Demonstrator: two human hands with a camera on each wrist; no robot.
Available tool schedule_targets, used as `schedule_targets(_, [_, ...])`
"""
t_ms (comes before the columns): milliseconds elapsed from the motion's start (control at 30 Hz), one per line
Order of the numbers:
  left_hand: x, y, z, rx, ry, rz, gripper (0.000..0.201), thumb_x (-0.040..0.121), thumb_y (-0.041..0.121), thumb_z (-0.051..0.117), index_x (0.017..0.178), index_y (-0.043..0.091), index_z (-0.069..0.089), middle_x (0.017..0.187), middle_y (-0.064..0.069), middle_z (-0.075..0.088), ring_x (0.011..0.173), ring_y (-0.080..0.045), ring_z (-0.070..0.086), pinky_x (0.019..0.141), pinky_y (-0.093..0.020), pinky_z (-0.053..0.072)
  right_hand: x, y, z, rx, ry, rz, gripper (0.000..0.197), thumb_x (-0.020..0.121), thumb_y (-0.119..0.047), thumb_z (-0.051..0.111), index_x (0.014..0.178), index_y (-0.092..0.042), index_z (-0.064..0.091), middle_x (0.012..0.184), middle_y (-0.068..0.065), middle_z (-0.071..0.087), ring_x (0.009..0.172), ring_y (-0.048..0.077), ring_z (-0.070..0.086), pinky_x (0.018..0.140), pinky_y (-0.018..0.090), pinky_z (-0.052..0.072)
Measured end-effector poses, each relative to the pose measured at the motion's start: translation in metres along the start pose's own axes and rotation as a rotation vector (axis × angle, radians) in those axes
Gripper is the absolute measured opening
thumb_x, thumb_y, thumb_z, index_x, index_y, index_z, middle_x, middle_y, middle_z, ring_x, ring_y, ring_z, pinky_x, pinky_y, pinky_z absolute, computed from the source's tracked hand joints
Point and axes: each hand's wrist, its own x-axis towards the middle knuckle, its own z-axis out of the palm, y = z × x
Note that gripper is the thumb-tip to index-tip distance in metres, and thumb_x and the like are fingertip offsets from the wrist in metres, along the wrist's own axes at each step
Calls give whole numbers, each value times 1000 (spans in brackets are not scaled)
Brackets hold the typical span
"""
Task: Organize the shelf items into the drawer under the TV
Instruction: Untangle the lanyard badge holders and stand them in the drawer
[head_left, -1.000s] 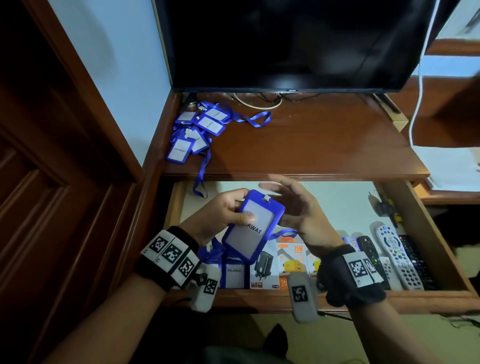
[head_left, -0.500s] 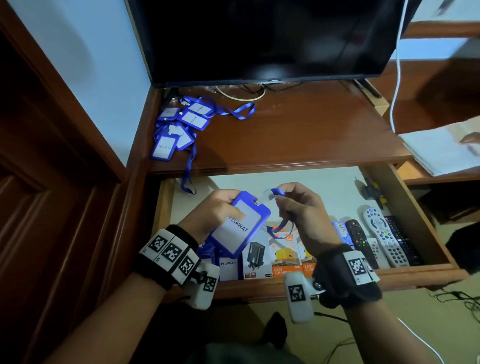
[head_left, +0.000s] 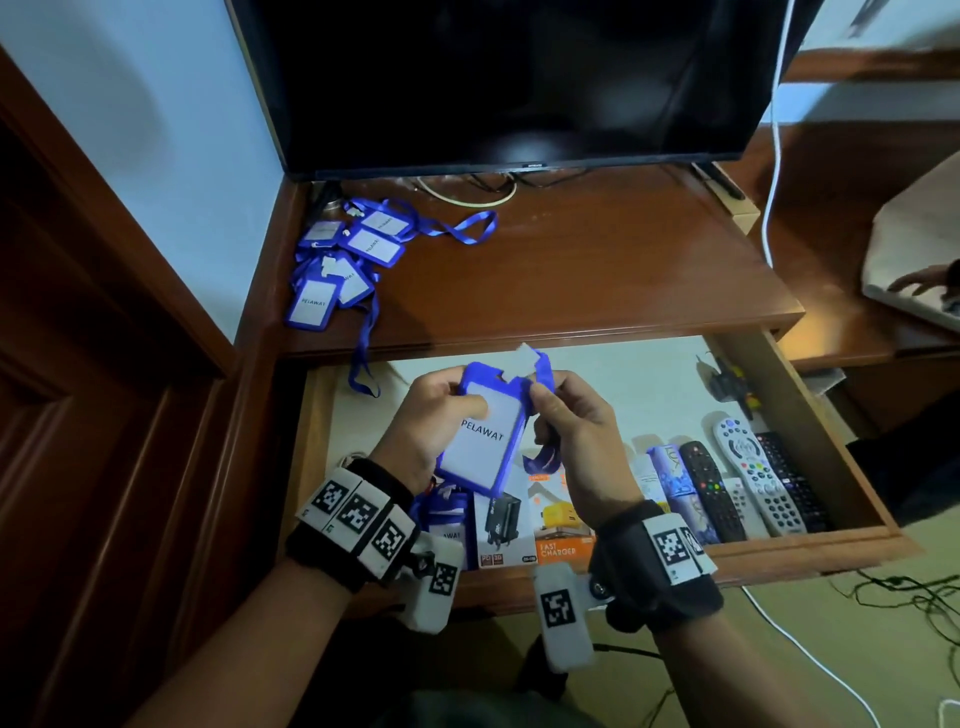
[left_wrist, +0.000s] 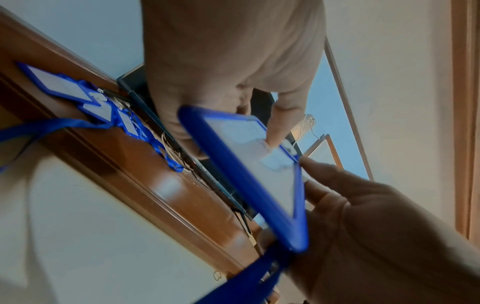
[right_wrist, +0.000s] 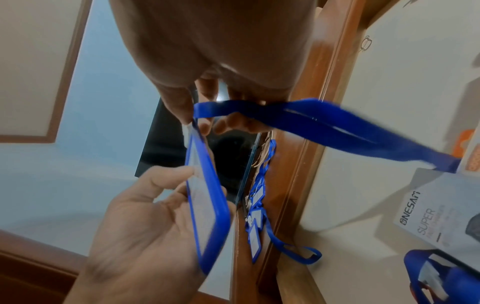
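Note:
A blue badge holder with a white card marked PELAWAT is held above the open drawer. My left hand grips its left edge, thumb on the card face; the holder and its blue frame fill both wrist views. My right hand pinches the blue lanyard beside the holder's top right corner, and the strap runs across its fingers. Several more blue badge holders lie in a pile on the shelf at the left, one lanyard hanging over the edge.
A black TV stands at the back of the shelf. The drawer's front row holds more badges, charger boxes, soap packets and several remotes. A white cable hangs at the right. A paper sheet lies far right.
My right hand went from open beside the holder to pinching its lanyard and has drawn the strap close to the holder's top right corner. The left hand has tilted the holder more upright.

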Motion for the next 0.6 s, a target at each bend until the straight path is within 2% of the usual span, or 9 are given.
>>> schedule_targets(67, [1,2,3,-119,45,29,36,70,-1,57,104,-12,59,91,-25,62,80,-34,60,75,-41,49,-2,0,2,-12,-62,-1,19,97,-12,51,86,3,54,59,-8,50,54,21,33,51,48,35])
schedule_targets(133, [2,4,6,-248,66,60,31,81,-6,51,111,-9,57,97,-26,62,83,-35,61,78,-45,51,-3,-1,4,-15,-99,3,24,96,-15,55,80,3,53,56,-7,48,55,23,33,50,47,34])
schedule_targets(200, [3,6,5,-339,63,111,33,80,0,53,111,-5,58,96,-22,63,84,-33,62,77,-45,52,-3,-4,7,-8,-112,4,23,94,-12,58,75,-1,53,53,-9,46,52,18,38,49,35,31])
schedule_targets(233, [4,8,5,-368,56,140,34,78,4,53,110,-2,59,95,-20,63,84,-32,62,76,-45,52,-2,-4,9,1,-120,-2,21,93,-7,58,74,-1,53,53,-10,47,50,11,40,50,26,33])
schedule_targets(300, [7,10,4,-409,38,195,31,80,6,51,110,4,61,95,-15,63,86,-29,62,75,-43,53,2,-4,10,-9,-145,-23,19,91,-3,59,73,2,55,57,-5,48,50,3,40,53,14,34])
schedule_targets(367, [10,13,2,-442,28,237,27,83,4,49,108,7,61,95,-12,62,88,-28,61,77,-40,53,7,-2,9,-38,-168,-46,24,91,-5,59,72,7,54,61,5,45,52,5,37,55,15,33])
schedule_targets(433, [12,15,-2,-451,6,247,29,84,1,48,111,4,59,99,-14,61,93,-29,61,82,-40,54,12,-1,5,-56,-175,-48,31,91,-10,61,71,11,52,61,8,41,52,9,32,54,17,30])
schedule_targets(500, [15,17,-10,-439,-27,230,36,78,-4,49,113,2,55,102,-17,57,99,-32,59,90,-45,51,17,-1,-2,-76,-172,-55,37,90,-17,63,70,11,50,59,5,38,54,13,30,53,19,28])
schedule_targets(600, [20,19,-26,-377,-53,183,39,67,-8,54,103,5,50,98,-18,48,98,-35,52,95,-47,43,24,-3,-14,-116,-167,-78,38,88,-23,58,67,8,52,62,20,41,58,20,33,54,24,30])
